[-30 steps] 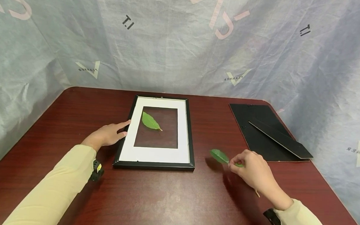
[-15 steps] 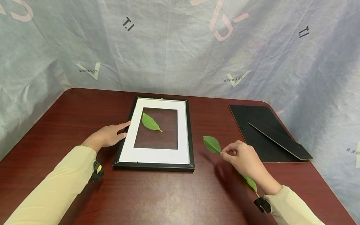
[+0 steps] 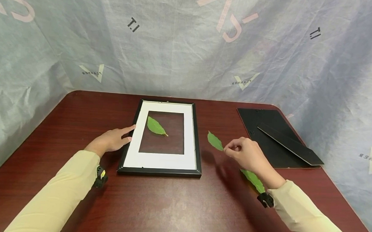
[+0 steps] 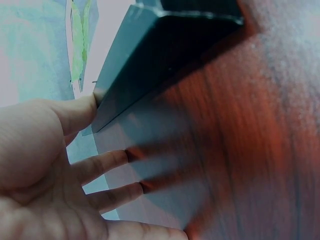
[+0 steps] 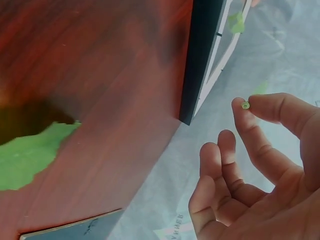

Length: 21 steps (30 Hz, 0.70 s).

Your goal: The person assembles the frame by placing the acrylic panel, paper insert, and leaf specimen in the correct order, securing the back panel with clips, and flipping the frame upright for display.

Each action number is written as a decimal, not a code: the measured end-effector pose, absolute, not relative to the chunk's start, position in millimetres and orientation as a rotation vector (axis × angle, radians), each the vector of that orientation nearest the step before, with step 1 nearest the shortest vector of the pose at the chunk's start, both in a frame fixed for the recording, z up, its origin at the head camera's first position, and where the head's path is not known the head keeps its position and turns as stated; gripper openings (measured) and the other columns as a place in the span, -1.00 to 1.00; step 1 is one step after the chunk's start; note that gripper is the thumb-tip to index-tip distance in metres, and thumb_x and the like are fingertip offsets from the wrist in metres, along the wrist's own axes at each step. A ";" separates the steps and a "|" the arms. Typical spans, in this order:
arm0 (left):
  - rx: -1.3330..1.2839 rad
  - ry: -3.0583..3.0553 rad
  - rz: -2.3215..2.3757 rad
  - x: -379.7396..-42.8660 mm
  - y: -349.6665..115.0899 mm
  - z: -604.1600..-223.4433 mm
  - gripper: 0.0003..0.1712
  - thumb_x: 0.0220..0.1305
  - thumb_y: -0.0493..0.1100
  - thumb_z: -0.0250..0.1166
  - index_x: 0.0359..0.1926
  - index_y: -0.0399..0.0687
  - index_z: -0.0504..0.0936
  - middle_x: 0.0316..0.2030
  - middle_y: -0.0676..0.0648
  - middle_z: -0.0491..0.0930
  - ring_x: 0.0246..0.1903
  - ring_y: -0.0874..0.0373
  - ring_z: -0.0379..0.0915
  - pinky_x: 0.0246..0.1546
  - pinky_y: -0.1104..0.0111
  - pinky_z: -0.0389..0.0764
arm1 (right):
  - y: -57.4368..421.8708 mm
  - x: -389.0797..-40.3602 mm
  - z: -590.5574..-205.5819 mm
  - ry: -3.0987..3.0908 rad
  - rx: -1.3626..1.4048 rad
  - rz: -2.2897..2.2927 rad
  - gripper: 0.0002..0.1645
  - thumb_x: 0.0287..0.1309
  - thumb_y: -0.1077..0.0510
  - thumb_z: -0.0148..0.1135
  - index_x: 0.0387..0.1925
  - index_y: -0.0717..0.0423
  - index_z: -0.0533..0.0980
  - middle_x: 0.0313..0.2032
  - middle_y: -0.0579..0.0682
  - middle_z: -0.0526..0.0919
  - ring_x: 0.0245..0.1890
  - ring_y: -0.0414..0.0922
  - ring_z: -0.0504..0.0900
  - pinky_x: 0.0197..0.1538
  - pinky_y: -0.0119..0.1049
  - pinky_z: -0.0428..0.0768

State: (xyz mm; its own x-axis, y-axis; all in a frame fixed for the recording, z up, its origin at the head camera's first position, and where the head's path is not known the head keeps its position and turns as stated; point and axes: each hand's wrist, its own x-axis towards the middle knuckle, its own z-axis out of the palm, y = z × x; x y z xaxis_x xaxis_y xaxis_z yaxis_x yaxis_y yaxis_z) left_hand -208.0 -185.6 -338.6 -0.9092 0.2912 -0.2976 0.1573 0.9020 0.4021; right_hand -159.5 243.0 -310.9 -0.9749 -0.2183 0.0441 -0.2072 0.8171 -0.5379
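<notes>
A black picture frame with a white mat lies on the table, and one green leaf rests inside the mat's window. My left hand touches the frame's left side, its fingers extended; in the left wrist view the thumb meets the black edge. To the right of the frame, my right hand pinches a second leaf by its stem between thumb and forefinger, above the table. The cut stem end shows between those fingertips in the right wrist view. A third leaf lies below the right wrist.
A black backing board with its stand flap raised at an angle lies at the table's right side. Printed grey cloth hangs behind and beside the dark red wooden table.
My right hand has lifted the pinched leaf and carried it leftward and away from me, toward the frame. The third leaf has come into fuller view. My left hand has stayed put.
</notes>
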 end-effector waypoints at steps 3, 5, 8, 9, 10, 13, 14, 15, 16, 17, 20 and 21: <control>0.335 2.711 0.535 -208.0 -185.7 -338.7 -0.30 0.61 -0.13 0.01 0.59 -0.23 -0.02 0.39 -0.58 0.17 0.35 -0.52 0.15 0.30 -0.28 0.25 | 239.8 -161.9 -308.5 2.985 -0.351 -0.889 -0.82 0.29 0.15 0.26 -0.34 0.01 0.76 -0.36 -0.06 0.60 -0.33 -0.10 0.49 -0.28 -0.20 0.48; 0.336 2.712 0.535 -208.1 -185.9 -338.7 -0.30 0.61 -0.13 0.01 0.59 -0.23 -0.02 0.40 -0.58 0.17 0.35 -0.52 0.15 0.30 -0.28 0.25 | 236.9 -164.2 -306.6 2.996 -0.356 -0.894 -0.81 0.28 0.14 0.25 -0.35 -0.03 0.76 -0.36 -0.09 0.62 -0.30 -0.11 0.50 -0.26 -0.20 0.48; 0.335 2.713 0.532 -207.7 -186.0 -338.3 -0.30 0.61 -0.13 0.01 0.59 -0.23 -0.02 0.40 -0.57 0.18 0.35 -0.52 0.16 0.30 -0.28 0.26 | 232.1 -168.3 -304.1 3.012 -0.366 -0.894 -0.81 0.28 0.13 0.25 -0.34 -0.05 0.76 -0.37 -0.11 0.64 -0.29 -0.11 0.52 -0.23 -0.19 0.49; 0.334 2.713 0.532 -207.6 -186.0 -338.0 -0.30 0.61 -0.13 0.01 0.59 -0.22 -0.02 0.40 -0.57 0.17 0.35 -0.52 0.16 0.29 -0.28 0.26 | 230.3 -170.0 -303.5 3.017 -0.367 -0.895 -0.82 0.28 0.12 0.26 -0.34 -0.04 0.76 -0.37 -0.11 0.65 -0.28 -0.11 0.52 -0.23 -0.19 0.49; 0.332 2.712 0.532 -207.4 -186.0 -337.9 -0.30 0.61 -0.13 0.01 0.59 -0.22 -0.02 0.40 -0.57 0.17 0.35 -0.52 0.16 0.29 -0.28 0.26 | 228.5 -172.0 -302.9 3.021 -0.370 -0.897 -0.82 0.28 0.12 0.25 -0.33 -0.04 0.76 -0.38 -0.12 0.65 -0.28 -0.11 0.53 -0.23 -0.19 0.48; 0.333 2.711 0.534 -207.0 -185.9 -337.3 -0.30 0.61 -0.13 0.01 0.59 -0.23 -0.02 0.40 -0.57 0.17 0.35 -0.52 0.16 0.30 -0.28 0.25 | 222.7 -177.8 -302.2 3.035 -0.367 -0.899 -0.82 0.28 0.13 0.25 -0.33 -0.01 0.76 -0.40 -0.12 0.67 -0.32 -0.11 0.53 -0.25 -0.19 0.47; 0.333 2.710 0.535 -207.0 -185.9 -337.3 -0.30 0.61 -0.13 0.01 0.59 -0.23 -0.02 0.40 -0.57 0.17 0.35 -0.52 0.16 0.30 -0.28 0.25 | 220.7 -180.1 -302.3 3.041 -0.368 -0.897 -0.82 0.28 0.14 0.25 -0.32 0.01 0.76 -0.42 -0.10 0.67 -0.34 -0.11 0.53 -0.27 -0.20 0.47; 0.334 2.710 0.535 -207.1 -186.0 -337.3 -0.30 0.61 -0.13 0.01 0.59 -0.23 -0.02 0.40 -0.57 0.17 0.35 -0.52 0.16 0.30 -0.28 0.25 | 218.3 -182.5 -302.3 3.043 -0.371 -0.901 -0.81 0.27 0.15 0.24 -0.33 0.03 0.76 -0.43 -0.10 0.68 -0.37 -0.11 0.53 -0.29 -0.20 0.46; 0.334 2.710 0.535 -207.2 -186.0 -337.4 -0.30 0.61 -0.13 0.01 0.59 -0.23 -0.02 0.40 -0.57 0.17 0.35 -0.52 0.16 0.30 -0.28 0.25 | 215.8 -184.9 -302.5 3.043 -0.372 -0.904 -0.81 0.26 0.15 0.24 -0.33 0.03 0.76 -0.45 -0.10 0.68 -0.40 -0.12 0.52 -0.31 -0.21 0.45; 0.335 2.710 0.535 -207.2 -186.0 -337.4 -0.30 0.61 -0.13 0.01 0.59 -0.23 -0.02 0.40 -0.58 0.17 0.35 -0.52 0.16 0.30 -0.28 0.25 | 213.3 -187.3 -303.1 3.044 -0.369 -0.906 -0.80 0.26 0.16 0.23 -0.33 0.04 0.76 -0.46 -0.10 0.68 -0.44 -0.12 0.52 -0.32 -0.21 0.44; 0.338 2.710 0.539 -207.6 -185.9 -338.0 -0.30 0.61 -0.13 0.02 0.59 -0.23 -0.01 0.39 -0.58 0.17 0.35 -0.52 0.17 0.30 -0.28 0.25 | 205.4 -195.3 -305.9 3.040 -0.348 -0.909 -0.79 0.25 0.15 0.22 -0.33 0.06 0.76 -0.49 -0.09 0.69 -0.49 -0.12 0.50 -0.38 -0.23 0.41; 0.337 2.709 0.540 -207.7 -185.7 -338.0 -0.30 0.61 -0.13 0.02 0.59 -0.23 -0.01 0.39 -0.58 0.17 0.34 -0.52 0.17 0.29 -0.28 0.26 | 202.3 -197.7 -307.1 3.039 -0.331 -0.907 -0.79 0.24 0.15 0.22 -0.33 0.06 0.76 -0.51 -0.11 0.68 -0.50 -0.12 0.49 -0.41 -0.24 0.38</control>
State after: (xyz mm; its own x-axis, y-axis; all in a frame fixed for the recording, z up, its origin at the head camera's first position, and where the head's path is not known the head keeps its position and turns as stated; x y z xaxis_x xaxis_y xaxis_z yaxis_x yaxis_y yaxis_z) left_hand -207.7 -185.7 -338.0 -0.9078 0.2967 -0.2965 0.1603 0.8986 0.4084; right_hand -197.7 202.3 -307.1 -0.9773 -0.1847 0.1037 -0.2113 0.8165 -0.5372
